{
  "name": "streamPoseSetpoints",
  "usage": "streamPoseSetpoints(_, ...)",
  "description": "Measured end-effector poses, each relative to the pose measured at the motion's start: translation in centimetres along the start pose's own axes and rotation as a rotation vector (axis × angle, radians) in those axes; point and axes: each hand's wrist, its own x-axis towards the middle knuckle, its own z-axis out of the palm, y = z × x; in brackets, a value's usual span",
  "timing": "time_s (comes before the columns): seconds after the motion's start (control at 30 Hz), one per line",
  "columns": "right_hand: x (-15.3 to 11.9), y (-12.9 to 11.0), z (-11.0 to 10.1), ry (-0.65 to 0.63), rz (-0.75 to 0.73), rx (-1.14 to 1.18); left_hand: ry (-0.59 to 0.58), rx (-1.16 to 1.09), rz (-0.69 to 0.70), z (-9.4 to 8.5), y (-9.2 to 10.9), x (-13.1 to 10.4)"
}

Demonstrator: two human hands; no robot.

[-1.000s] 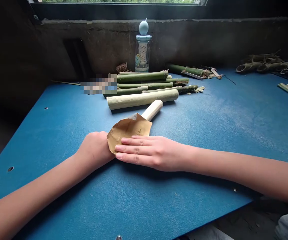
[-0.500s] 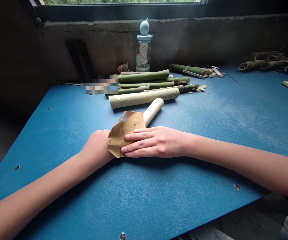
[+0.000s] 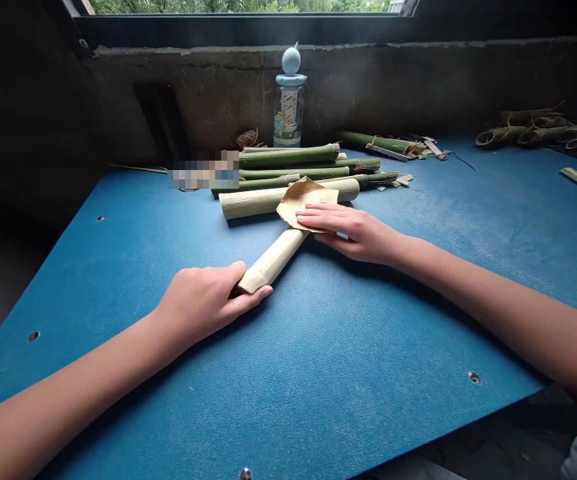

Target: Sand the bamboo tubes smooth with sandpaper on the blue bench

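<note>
My left hand (image 3: 211,297) grips the near end of a pale, peeled bamboo piece (image 3: 274,262), thumb on one side and fingers on the other. The piece slants away over the blue table, and its far end is hidden. Over that end lies a sheet of brown sandpaper (image 3: 308,200), its edges curled up. My right hand (image 3: 353,230) presses the sandpaper with outstretched fingers on top, while the thumb is below beside the bamboo. Just behind the sandpaper lies a thicker peeled bamboo length (image 3: 253,201), partly covered by it.
Several green bamboo sticks (image 3: 293,157) lie in a row at the back, before a clear bottle with a blue lid (image 3: 288,113) and a ball of twine (image 3: 247,138). More cut bamboo (image 3: 528,135) sits far right. Bolts dot the blue table (image 3: 318,387).
My right hand has slid the sandpaper away from me along the bamboo, from the near end to the far end. The near end and my left hand's grip now show.
</note>
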Motion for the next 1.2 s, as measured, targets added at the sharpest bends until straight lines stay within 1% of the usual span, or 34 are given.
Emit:
streamPoseSetpoints(0.13,0.2,-0.6,0.3,-0.018,-0.006,-0.066,0.046,0.002,0.002,0.0,-0.1,-0.3)
streamPoseSetpoints(0.3,0.4,1.1,-0.1,-0.028,0.029,-0.103,0.067,-0.066,0.023,-0.3,0.1,-0.8)
streamPoseSetpoints(0.37,0.5,0.7,0.3,-0.004,0.071,-0.082,0.073,-0.032,0.019,-0.3,0.2,-1.0)
streamPoseSetpoints(0.4,0.6,-0.1,0.7,0.014,0.084,-0.060,0.077,-0.001,0.019,-0.3,0.3,-1.0)
streamPoseSetpoints(0.47,1.0,-2.7,1.8,0.022,0.055,0.004,0.086,0.052,0.038,0.0,0.2,-0.9)
streamPoseSetpoints(0.53,1.5,-5.6,3.0,-0.026,-0.053,0.077,0.080,0.076,0.086,0.3,-0.1,-0.7)
streamPoseSetpoints(0.57,1.7,-6.6,3.4,-0.054,-0.115,0.103,0.070,0.076,0.107,0.4,-0.2,-0.6)
streamPoseSetpoints(0.6,1.8,-7.0,3.6,-0.071,-0.153,0.119,0.058,0.072,0.119,0.4,-0.4,-0.4)
streamPoseSetpoints(0.63,1.9,-6.8,3.6,-0.065,-0.153,0.121,0.050,0.066,0.117,0.4,-0.5,-0.3)
streamPoseSetpoints(0.67,1.8,-5.9,3.2,-0.038,-0.115,0.110,0.041,0.060,0.106,0.4,-0.6,-0.2)
streamPoseSetpoints(0.7,1.7,-4.5,2.7,0.003,-0.042,0.087,0.038,0.052,0.095,0.3,-0.6,-0.2)
streamPoseSetpoints(0.77,1.1,-0.9,1.4,0.110,0.153,0.012,0.023,0.040,0.088,0.2,-0.6,-0.2)
streamPoseSetpoints(0.8,0.8,0.8,0.7,0.139,0.234,-0.010,0.010,0.034,0.093,0.2,-0.6,-0.1)
streamPoseSetpoints(0.87,0.1,3.2,-0.2,0.166,0.320,-0.020,-0.019,0.013,0.107,0.2,-0.6,-0.1)
streamPoseSetpoints(0.9,-0.1,3.8,-0.4,0.167,0.339,-0.014,-0.031,-0.004,0.111,0.2,-0.6,-0.1)
streamPoseSetpoints(0.93,-0.3,3.9,-0.5,0.168,0.344,-0.007,-0.042,-0.024,0.119,0.2,-0.7,-0.1)
streamPoseSetpoints(1.0,-0.4,3.5,-0.2,0.178,0.341,0.004,-0.039,-0.059,0.129,0.2,-0.8,-0.1)
streamPoseSetpoints(1.1,-0.2,2.5,0.2,0.241,0.361,0.032,-0.020,-0.155,0.137,0.1,-1.1,-0.2)
streamPoseSetpoints(1.2,0.0,2.2,0.3,0.343,0.514,0.080,-0.030,-0.424,0.130,-0.2,-1.6,-0.3)
